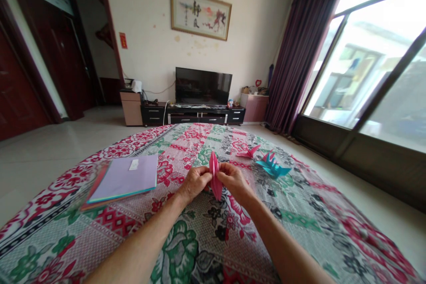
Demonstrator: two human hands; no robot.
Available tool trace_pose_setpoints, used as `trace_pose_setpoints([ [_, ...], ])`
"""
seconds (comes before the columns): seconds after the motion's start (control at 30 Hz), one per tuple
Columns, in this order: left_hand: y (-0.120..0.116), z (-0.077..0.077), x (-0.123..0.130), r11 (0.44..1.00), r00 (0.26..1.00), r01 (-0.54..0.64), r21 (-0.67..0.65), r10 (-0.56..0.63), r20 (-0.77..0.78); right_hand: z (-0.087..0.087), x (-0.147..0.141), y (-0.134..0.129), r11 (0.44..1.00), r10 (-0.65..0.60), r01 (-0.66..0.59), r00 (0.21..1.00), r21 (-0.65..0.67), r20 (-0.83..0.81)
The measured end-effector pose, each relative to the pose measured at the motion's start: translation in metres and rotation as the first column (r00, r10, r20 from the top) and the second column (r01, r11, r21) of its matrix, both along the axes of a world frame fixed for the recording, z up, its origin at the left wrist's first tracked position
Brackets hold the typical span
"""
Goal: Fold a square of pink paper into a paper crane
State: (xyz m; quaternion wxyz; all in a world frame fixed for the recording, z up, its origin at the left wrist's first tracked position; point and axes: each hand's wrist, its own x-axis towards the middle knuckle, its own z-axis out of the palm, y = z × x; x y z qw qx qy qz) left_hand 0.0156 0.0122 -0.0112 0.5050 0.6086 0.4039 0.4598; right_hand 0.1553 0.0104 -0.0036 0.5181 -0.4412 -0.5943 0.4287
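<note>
A pink folded paper piece [216, 186], narrow and pointed at both ends, stands upright between my two hands above the table. My left hand [196, 183] pinches its left side with thumb and fingers. From the other side, my right hand [234, 181] grips its right edge the same way. Beyond my right hand lies a pink paper crane [249, 152]. Farther right, blue paper cranes [274, 168] sit close together, with some pink paper showing behind them. To the left rests a stack of coloured paper sheets [124, 177], lilac on top, with a small white slip [133, 165] on it.
A flowered cloth [179, 248] covers the round table. Past its far edge stand a low black cabinet [155, 115] and a television [203, 86]. A purple curtain [293, 53] and a large window [372, 66] are on the right. Dark red doors [20, 84] stand at left.
</note>
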Motion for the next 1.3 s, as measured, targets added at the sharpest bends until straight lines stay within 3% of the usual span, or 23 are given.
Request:
trace_pose_setpoints([
  [0.13,0.000,-0.001,0.000,1.000,1.000,0.003,0.022,-0.003,-0.025,-0.004,0.000,0.003,0.998,-0.046,0.042,0.997,0.052,0.066],
  [0.4,-0.001,0.001,0.000,1.000,0.999,0.028,-0.002,-0.028,-0.019,0.006,0.005,-0.005,0.973,0.114,-0.143,0.980,-0.183,-0.163],
  [0.83,-0.002,0.001,0.000,1.000,1.000,0.025,0.004,-0.025,-0.019,0.013,0.008,-0.010,0.955,0.143,-0.179,0.976,-0.234,-0.164],
  [1.03,-0.001,-0.001,0.000,0.999,0.999,0.017,0.042,-0.015,-0.039,0.012,0.005,-0.008,0.973,0.101,-0.119,0.990,-0.200,-0.098],
  [1.17,0.000,-0.003,0.000,0.998,0.999,0.020,0.053,-0.018,-0.037,0.008,0.002,-0.005,0.994,0.003,-0.002,1.000,-0.113,0.011],
  [1.3,0.000,-0.002,0.001,0.998,0.999,0.026,0.055,-0.024,-0.036,0.004,0.001,-0.002,0.998,-0.032,0.036,0.997,-0.055,0.066],
])
